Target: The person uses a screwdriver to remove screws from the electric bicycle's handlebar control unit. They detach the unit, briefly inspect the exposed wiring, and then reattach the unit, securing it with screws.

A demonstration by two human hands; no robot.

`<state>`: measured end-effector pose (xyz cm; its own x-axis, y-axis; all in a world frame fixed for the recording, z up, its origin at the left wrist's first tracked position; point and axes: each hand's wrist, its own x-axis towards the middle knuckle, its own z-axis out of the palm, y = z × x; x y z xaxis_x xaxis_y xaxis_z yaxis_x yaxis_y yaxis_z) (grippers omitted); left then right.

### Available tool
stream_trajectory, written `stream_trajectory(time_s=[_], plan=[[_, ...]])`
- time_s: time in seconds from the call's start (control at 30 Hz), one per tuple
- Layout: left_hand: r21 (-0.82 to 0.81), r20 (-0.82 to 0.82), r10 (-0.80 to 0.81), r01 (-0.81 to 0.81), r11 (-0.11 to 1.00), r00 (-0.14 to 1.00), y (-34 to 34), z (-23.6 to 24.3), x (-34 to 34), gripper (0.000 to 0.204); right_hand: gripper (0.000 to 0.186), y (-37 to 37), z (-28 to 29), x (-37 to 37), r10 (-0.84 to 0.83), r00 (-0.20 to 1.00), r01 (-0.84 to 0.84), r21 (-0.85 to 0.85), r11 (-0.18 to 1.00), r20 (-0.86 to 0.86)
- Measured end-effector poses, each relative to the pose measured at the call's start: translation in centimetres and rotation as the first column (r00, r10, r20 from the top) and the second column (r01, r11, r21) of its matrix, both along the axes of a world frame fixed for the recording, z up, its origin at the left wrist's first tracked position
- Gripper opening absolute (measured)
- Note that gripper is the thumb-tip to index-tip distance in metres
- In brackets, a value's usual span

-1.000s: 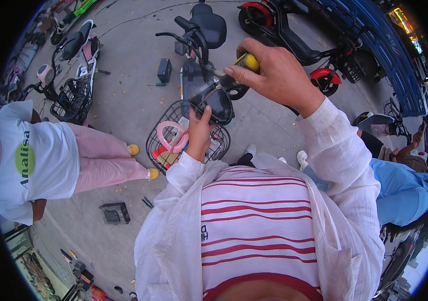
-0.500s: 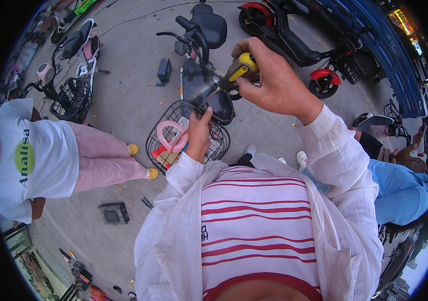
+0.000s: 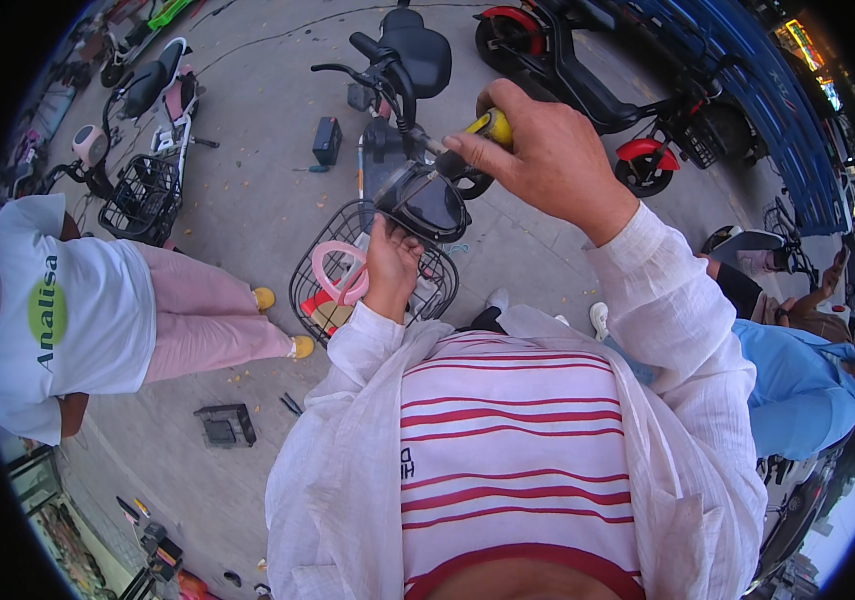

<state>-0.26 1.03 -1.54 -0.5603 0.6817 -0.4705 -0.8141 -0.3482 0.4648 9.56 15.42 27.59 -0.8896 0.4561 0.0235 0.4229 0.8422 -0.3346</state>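
Screwdriver (image 3: pixel 492 125) is showing in the head view, upper middle of the frame, its yellow handle sitting inside the right hand (image 3: pixel 559 150), fingers wrapping it. Long axis is slanting from upper right to lower left, the shank pointing down at the black housing (image 3: pixel 434 212); exact tip contact can't be told. Right hand is the nearer one; left hand (image 3: pixel 394 265) is resting lower, by the housing's bottom left edge, fingers parted and loosely bending, nothing visible in them, touch unclear. Wire basket (image 3: pixel 292 290), below the housing, is holding a pink ring (image 3: pixel 319 268) and a red-and-tan packet (image 3: pixel 329 312). Black basket (image 3: pixel 142 200), upper left, is showing unclear contents.
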Motion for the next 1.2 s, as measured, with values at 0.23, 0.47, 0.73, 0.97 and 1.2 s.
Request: stream_trajectory(time_s=[0.23, 0.47, 0.73, 0.97, 1.2], plan=[[-0.021, 0.000, 0.015, -0.015, 1.000, 1.000, 0.6, 0.3, 0.3, 0.031, 0.043, 0.8, -2.1, 0.4, 0.188, 0.897, -0.216, -0.026, 0.976, -0.401], [0.010, 0.001, -0.003, 0.003, 1.000, 1.000, 0.4, 0.3, 0.2, 0.027, 0.038, 0.7, -2.1, 0.0, 0.194, 0.897, -0.252, -0.099, 0.963, -0.396], [0.040, 0.109, 0.030, -0.035, 0.999, 0.994, 0.4, 0.1, -0.6, 0.025, 0.035, 0.9, -1.0, 0.7, 0.236, 0.865, -0.339, -0.169, 0.926, -0.444], [0.093, 0.309, 0.083, -0.117, 0.989, 0.948, 0.1, -0.6, -2.0, 0.032, 0.036, -0.3, -2.8, 3.1, 0.129, 0.897, -0.260, -0.267, 0.928, -0.422], [-0.003, 0.436, 0.109, -0.120, 0.993, 0.893, 0.7, -0.5, -3.2, 0.029, 0.038, -3.4, -6.6, 7.8, -0.086, 0.937, -0.066, -0.414, 0.908, -0.338]])
